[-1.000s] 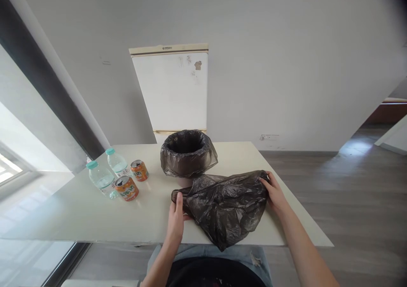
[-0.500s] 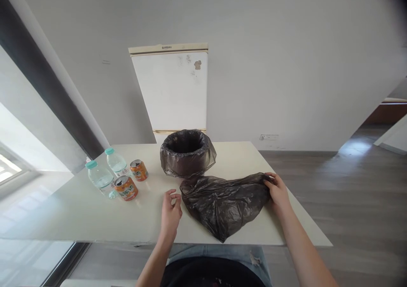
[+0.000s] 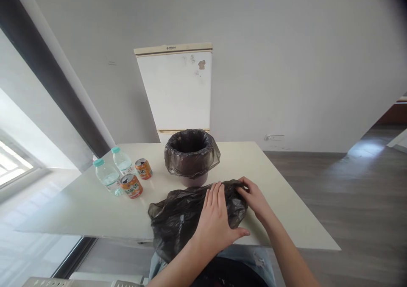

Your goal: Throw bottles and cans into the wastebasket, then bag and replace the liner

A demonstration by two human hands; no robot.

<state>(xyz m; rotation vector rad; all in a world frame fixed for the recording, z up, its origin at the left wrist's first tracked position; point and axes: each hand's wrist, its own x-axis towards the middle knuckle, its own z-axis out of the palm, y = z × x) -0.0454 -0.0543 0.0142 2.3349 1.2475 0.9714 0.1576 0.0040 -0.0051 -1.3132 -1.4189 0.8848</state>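
Observation:
A loose dark plastic bag [image 3: 173,219] lies crumpled on the white table [image 3: 280,193] at its near edge, part of it hanging over. My left hand [image 3: 214,221] lies flat on top of the bag, fingers stretched out and together. My right hand [image 3: 252,198] pinches the bag's right end, fingers curled on the plastic. Just behind the bag stands a small round bin [image 3: 191,157] lined with another dark bag.
Two small water bottles [image 3: 108,177] and two orange drink cans [image 3: 132,186] stand at the table's left. A white fridge [image 3: 175,90] stands against the wall behind the table. A window runs along the left; grey wood floor lies to the right.
The bag has been drawn left and nearer, now bunched up. My left hand went from hovering beside it to lying flat on it. My right hand moved left with the bag's end.

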